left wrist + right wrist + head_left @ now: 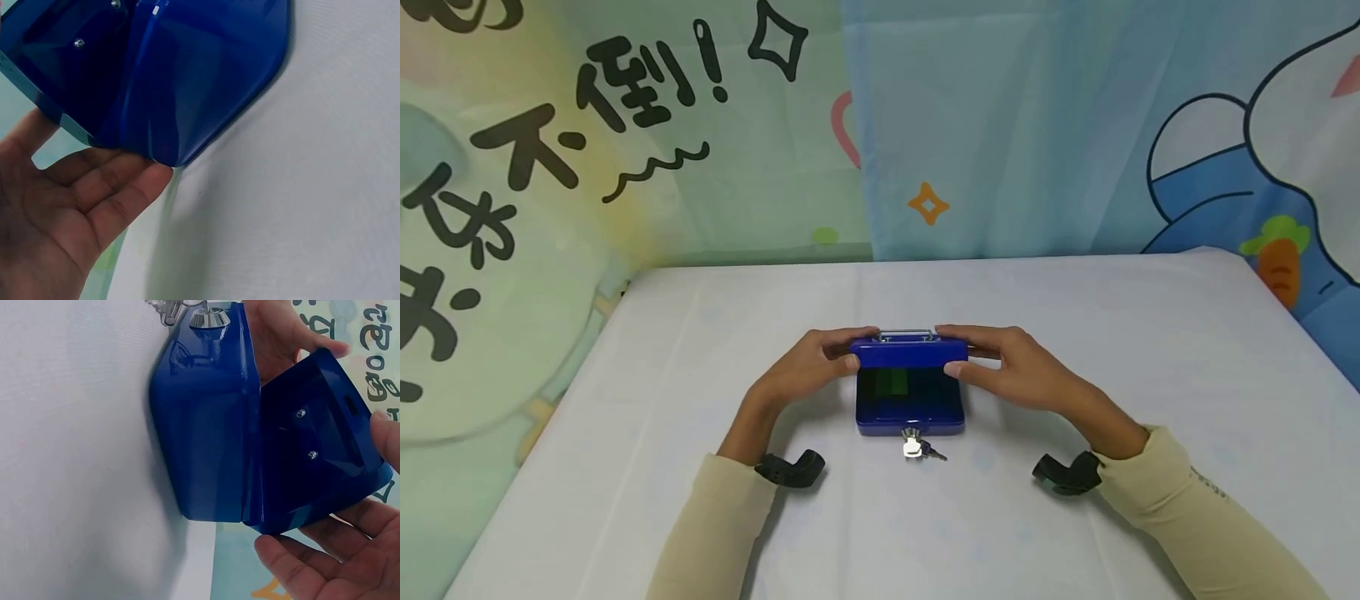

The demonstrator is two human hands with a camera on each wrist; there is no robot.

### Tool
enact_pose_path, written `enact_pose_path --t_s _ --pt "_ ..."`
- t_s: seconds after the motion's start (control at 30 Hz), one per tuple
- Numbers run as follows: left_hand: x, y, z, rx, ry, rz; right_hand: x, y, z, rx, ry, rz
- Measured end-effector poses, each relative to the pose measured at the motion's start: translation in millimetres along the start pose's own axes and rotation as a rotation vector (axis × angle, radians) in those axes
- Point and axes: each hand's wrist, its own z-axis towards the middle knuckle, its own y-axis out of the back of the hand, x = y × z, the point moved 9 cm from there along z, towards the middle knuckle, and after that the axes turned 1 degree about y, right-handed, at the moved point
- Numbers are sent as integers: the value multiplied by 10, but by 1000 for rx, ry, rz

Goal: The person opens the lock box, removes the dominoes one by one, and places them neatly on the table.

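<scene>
Blue box (910,423): set near the middle of the table (692,417), its base rested on a white cloth, its lock side turned toward the person
Lid (910,353): tilted up from the base along the far edge, so the inside is opened to view; two small rivets (301,414) are seen on its inner face in the right wrist view
Left hand (808,364): clamped on the left end of the lid, the thumb laid on the near side and the fingers set behind
Right hand (1026,367): clamped on the right end of the lid in the same manner, thumb and fingers set on opposite sides of it
Handle (907,335): mounted on the lid, flanked by the fingertips of both hands
Keys (914,448): hung at the lock (911,432) on the near wall of the base
Green patch (892,382): seen within the base; whether an object or a reflection is shown cannot be told
Wrists: a black piece (792,470) is worn on the left, another (1067,473) on the right, beside beige sleeves (1210,525)
Backdrop (1000,125): hung behind the table, printed with dark characters and a carrot (1279,271)
</scene>
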Motion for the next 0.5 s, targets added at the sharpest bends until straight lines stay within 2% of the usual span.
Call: enact_pose_path --t_s 0.3,0.5 --pt "35 42 17 -50 21 -33 -54 24 57 -24 -28 137" --pt "51 35 39 -53 24 -106 -46 72 71 -69 -49 143"
